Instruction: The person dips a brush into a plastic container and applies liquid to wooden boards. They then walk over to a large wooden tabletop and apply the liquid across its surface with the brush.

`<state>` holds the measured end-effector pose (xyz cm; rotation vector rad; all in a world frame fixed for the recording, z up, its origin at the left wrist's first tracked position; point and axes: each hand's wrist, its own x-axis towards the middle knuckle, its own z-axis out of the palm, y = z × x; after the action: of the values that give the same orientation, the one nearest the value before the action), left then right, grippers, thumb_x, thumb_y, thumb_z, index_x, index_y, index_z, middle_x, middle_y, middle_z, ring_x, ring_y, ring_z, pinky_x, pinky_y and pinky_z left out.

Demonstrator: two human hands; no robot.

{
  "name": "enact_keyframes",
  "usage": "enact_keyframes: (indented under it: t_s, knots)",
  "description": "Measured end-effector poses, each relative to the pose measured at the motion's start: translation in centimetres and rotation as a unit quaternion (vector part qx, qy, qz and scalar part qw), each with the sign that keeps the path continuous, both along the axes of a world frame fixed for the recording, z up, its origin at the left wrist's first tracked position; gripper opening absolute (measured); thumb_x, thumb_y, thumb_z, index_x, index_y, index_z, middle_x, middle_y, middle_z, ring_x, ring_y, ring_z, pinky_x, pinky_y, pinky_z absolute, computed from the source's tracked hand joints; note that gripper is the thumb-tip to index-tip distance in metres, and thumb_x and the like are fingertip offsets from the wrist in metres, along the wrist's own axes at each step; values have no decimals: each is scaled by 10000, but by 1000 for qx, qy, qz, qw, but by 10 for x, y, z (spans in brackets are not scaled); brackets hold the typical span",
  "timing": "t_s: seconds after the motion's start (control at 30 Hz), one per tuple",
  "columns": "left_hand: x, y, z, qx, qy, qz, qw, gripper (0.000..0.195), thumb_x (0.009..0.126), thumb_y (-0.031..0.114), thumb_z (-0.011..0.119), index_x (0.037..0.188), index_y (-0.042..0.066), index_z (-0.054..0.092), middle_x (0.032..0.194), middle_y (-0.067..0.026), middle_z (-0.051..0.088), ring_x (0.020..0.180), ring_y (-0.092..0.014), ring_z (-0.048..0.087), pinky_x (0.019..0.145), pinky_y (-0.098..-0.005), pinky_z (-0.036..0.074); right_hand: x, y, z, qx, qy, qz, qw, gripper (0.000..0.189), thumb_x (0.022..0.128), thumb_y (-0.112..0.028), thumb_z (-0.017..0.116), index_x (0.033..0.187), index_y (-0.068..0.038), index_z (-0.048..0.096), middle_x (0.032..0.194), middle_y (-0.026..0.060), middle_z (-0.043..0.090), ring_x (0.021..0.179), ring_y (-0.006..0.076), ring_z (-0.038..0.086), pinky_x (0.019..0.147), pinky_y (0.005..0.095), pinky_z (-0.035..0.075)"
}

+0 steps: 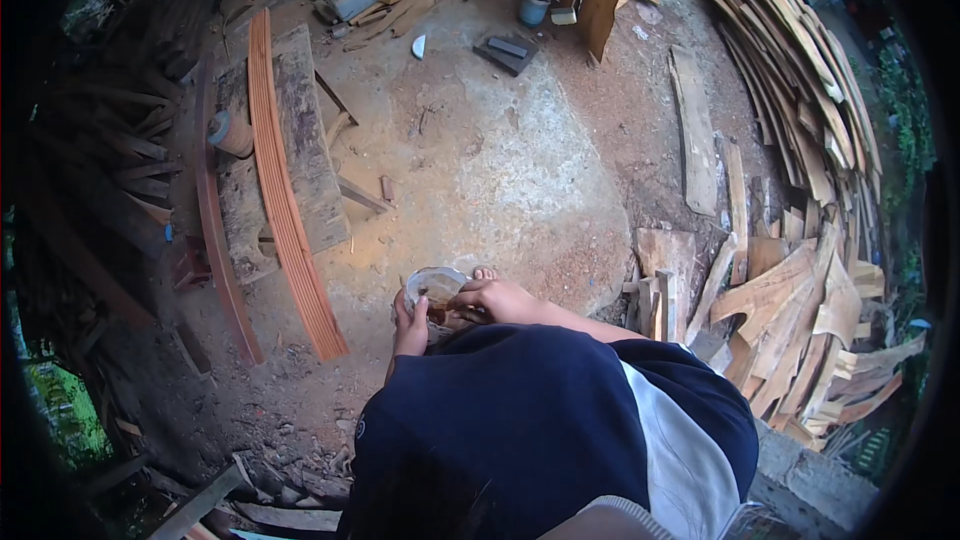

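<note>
My left hand (pixel 411 326) grips the near left side of a clear round container (pixel 435 281), thumb along its rim. At the right side of this container is my right hand (pixel 499 300), its fingers bent down at the rim. Whether those fingers pinch something is hidden. Something brownish shows under them, too small to name. Both hands are close to my body, above the concrete floor, with toes of a bare foot (pixel 484 273) just beyond.
To the left, a grooved reddish board (pixel 279 157) and a second board (pixel 217 240) lie along a rough wooden bench (pixel 307 142), with a twine spool (pixel 231 133) between. Stacked planks (pixel 795 67) and offcuts (pixel 780 315) fill the right. A blue bucket (pixel 535 7) stands ahead.
</note>
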<state>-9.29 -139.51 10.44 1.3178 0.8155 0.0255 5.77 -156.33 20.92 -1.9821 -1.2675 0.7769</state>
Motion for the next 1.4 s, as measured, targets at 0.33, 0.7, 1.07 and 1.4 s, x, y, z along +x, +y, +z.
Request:
enact_keyframes:
  t_s: [0.33, 0.7, 1.07, 1.4]
  knots:
    - [-27, 10, 18, 95, 123, 125, 980, 600, 924, 295, 532, 1399, 55, 254, 1292, -257, 426, 1170, -322, 482, 973, -394, 401, 22, 80, -24, 61, 52, 162, 984, 209, 863, -218, 632, 1011, -73, 658, 1011, 128, 644, 928, 340, 617, 800, 404, 508]
    - [-225, -6, -15, 67, 389, 419, 818, 789, 819, 419, 606, 1428, 131, 194, 1269, -433, 330, 1181, -537, 364, 996, -515, 337, 80, 338, -31, 92, 15, 133, 987, 236, 908, -195, 584, 1081, -51, 654, 1061, 155, 652, 931, 263, 653, 799, 355, 512]
    - [-261, -82, -42, -51, 489, 477, 729, 838, 773, 528, 625, 1443, 232, 218, 1363, -402, 255, 1248, -519, 329, 1046, -545, 263, -139, 388, -175, 195, -288, 506, 789, 257, 942, -283, 461, 1005, -46, 538, 962, 186, 578, 704, 303, 650, 555, 389, 564]
    - [-255, -48, -51, -59, 452, 505, 733, 818, 788, 524, 624, 1440, 220, 234, 1304, -385, 322, 1217, -531, 366, 1014, -539, 332, -85, 408, -193, -110, 242, 292, 919, 296, 965, -243, 534, 1106, 12, 582, 866, 103, 679, 744, 153, 686, 658, 262, 548]
